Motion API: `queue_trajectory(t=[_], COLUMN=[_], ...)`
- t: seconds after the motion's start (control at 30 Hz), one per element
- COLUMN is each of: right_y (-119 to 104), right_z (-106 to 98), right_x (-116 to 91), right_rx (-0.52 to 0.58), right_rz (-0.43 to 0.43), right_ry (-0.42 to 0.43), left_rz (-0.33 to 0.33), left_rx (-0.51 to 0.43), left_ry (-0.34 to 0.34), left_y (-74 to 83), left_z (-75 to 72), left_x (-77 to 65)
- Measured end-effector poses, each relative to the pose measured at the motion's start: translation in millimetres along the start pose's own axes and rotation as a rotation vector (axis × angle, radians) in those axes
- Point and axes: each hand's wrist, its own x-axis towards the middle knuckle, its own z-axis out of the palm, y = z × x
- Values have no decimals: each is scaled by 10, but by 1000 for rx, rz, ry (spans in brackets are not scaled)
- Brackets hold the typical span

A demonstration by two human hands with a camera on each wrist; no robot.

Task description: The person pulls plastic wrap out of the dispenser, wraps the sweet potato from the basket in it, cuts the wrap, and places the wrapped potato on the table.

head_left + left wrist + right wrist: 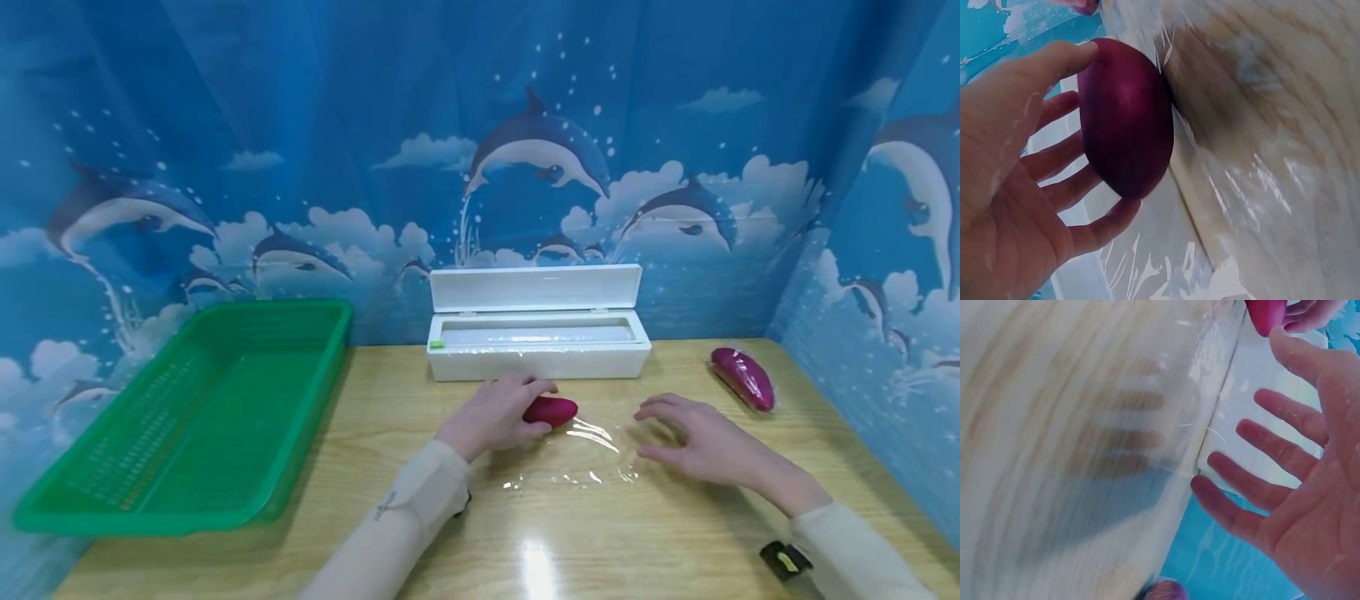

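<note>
My left hand (498, 417) holds a smooth purple-red oblong piece of produce (552, 411), its tapered end pointing right. The left wrist view shows thumb and fingertips curled around this purple-red piece (1125, 119). Below it, a sheet of clear cling film (596, 437) spreads over the wood table, creased and shiny. To the right, my right hand (701, 442) hovers by the film with fingers spread and nothing between them. In the right wrist view the fingers of that hand (1291, 475) are apart, their shadow falling on the table.
A white cling-film box (540, 364) with its lid raised stands behind the hands. At the right lies another purple piece (742, 379) wrapped in film. A green plastic basket (281, 467) sits at the left. Blue dolphin-print curtains (390, 100) border the table.
</note>
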Motion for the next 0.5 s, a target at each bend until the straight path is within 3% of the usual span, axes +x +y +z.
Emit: queue_trajectory(t=[0.13,0.27,0.4,0.5], right_y=[-6,-19,-9,12], right_z=[-19,-6,12,21], right_x=[-55,-128,-178,-198], right_rx=[2,-1,-49,-68], right_rz=[-71,-131,-170,-206], right_ry=[-66,-145,-137,-106], left_rz=[-17,-52,-108,-149], left_rx=[-29,-101,-185,-199], left_ry=[30,26,-123,-231], left_y=[-26,-54,-138,-228], left_z=[-62,-197,-329,-333], left_x=[-102,-319,-633,-870])
